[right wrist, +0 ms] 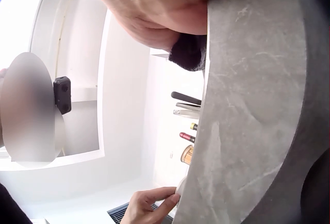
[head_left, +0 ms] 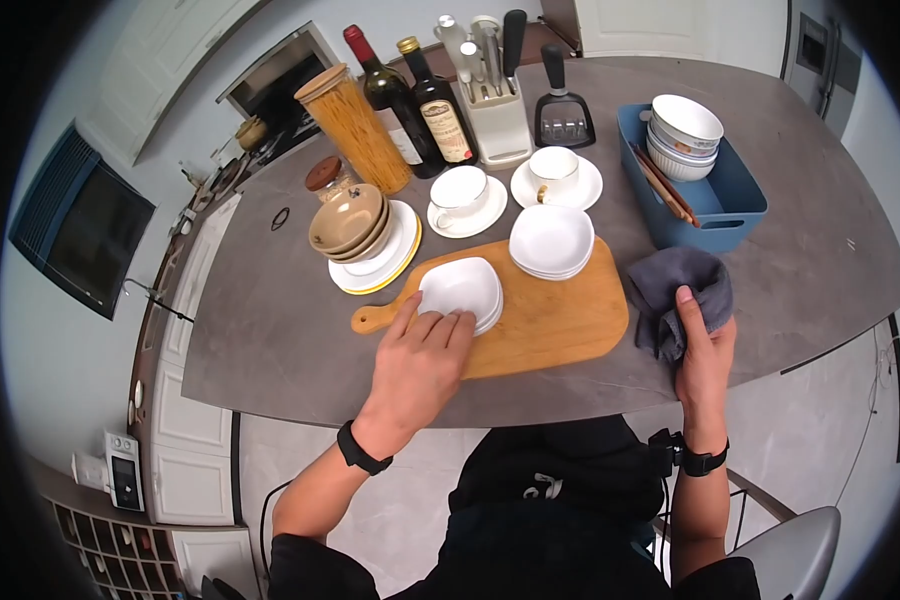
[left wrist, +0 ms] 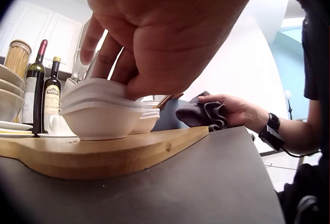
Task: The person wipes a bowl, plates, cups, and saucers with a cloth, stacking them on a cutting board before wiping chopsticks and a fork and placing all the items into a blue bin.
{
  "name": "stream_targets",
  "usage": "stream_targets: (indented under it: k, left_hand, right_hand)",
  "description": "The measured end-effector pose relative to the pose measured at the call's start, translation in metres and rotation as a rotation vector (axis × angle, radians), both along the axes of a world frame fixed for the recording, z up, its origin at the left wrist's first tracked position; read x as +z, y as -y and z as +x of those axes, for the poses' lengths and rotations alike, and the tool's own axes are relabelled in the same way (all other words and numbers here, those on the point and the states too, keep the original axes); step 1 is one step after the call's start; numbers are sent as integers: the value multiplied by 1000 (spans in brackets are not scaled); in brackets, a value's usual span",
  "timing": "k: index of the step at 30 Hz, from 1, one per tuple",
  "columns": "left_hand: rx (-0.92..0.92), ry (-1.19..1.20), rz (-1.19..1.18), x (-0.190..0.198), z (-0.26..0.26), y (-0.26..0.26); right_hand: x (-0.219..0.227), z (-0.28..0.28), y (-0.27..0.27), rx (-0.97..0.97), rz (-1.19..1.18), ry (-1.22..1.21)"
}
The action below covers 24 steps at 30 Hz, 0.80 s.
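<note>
My left hand [head_left: 422,358] is over a stack of small white bowls [head_left: 459,283] on the wooden cutting board [head_left: 560,330]. Its fingers reach over the near rim into the top bowl, gripping it there. In the left wrist view the nested bowls [left wrist: 103,121] stand on the board beneath the left hand [left wrist: 165,33]. A second stack of white bowls [head_left: 551,240] sits farther right on the board. At the board's right my right hand [head_left: 708,350] holds a bunched dark grey cloth [head_left: 685,290], thumb on top.
Behind the board stand two cups on saucers [head_left: 467,213], brown bowls [head_left: 348,222] on plates, a pasta jar [head_left: 355,130], two bottles [head_left: 440,110] and a knife block [head_left: 498,125]. A blue bin [head_left: 725,232] with bowls is at the right. The table's front edge [head_left: 320,418] is close to my body.
</note>
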<state>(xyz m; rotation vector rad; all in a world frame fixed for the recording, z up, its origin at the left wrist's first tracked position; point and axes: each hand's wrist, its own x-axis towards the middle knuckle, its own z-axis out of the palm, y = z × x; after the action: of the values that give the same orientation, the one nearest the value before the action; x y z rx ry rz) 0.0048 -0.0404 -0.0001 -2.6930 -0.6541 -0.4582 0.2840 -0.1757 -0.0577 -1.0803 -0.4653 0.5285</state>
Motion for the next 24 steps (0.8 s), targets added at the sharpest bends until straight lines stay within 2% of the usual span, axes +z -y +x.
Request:
stream_targets:
  k: [10, 15, 19, 21, 23, 24]
  left_hand:
    - [14, 17, -156, 5, -3, 2]
    - [0, 84, -289, 27, 5, 2]
    - [-87, 133, -251, 40, 43, -4]
    - [-227, 124, -242, 35, 69, -13]
    - [-248, 115, -187, 21, 88, -26]
    - [-263, 97, -135, 18, 98, -28]
  right_hand:
    - [5, -1, 5, 77, -16, 16]
    - [-10, 6, 8, 85, -104, 69]
    - [-9, 3, 5, 93, -45, 70]
    - [-4, 1, 6, 67, 6, 43]
    - [-5, 3, 8, 156, 74, -58]
    - [-5, 4, 10, 133, 75, -51]
